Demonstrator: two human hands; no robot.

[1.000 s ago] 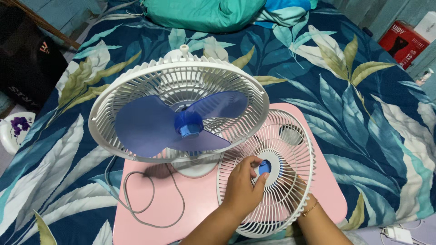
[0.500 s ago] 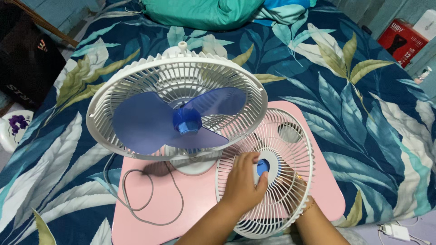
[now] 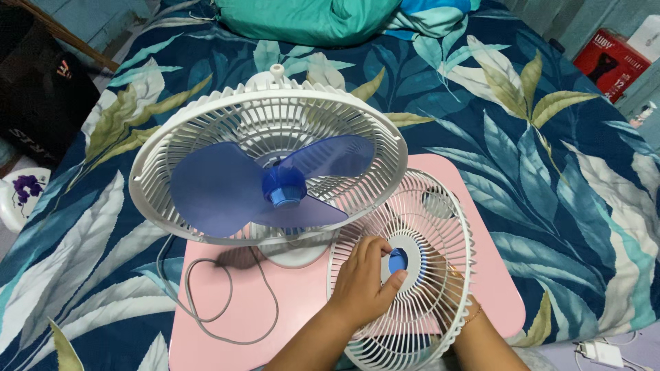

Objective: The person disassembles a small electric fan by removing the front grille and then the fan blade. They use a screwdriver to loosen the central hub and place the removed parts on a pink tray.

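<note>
A bed spread with a dark blue sheet printed with large teal, white and olive leaves (image 3: 550, 172) fills most of the view. At its far end lies a crumpled green fabric bundle (image 3: 309, 20), touching a striped blue and teal cloth (image 3: 430, 17) beside it. A flat pink rectangular board with rounded corners (image 3: 240, 323) rests on the bed. Off the bed's left edge sits a black bag (image 3: 38, 103), and nearer, a white round object with a purple flower print (image 3: 20, 196). At the upper right stands a red cardboard box (image 3: 608, 58). A white charger with its cable (image 3: 598, 352) lies at the lower right.
</note>
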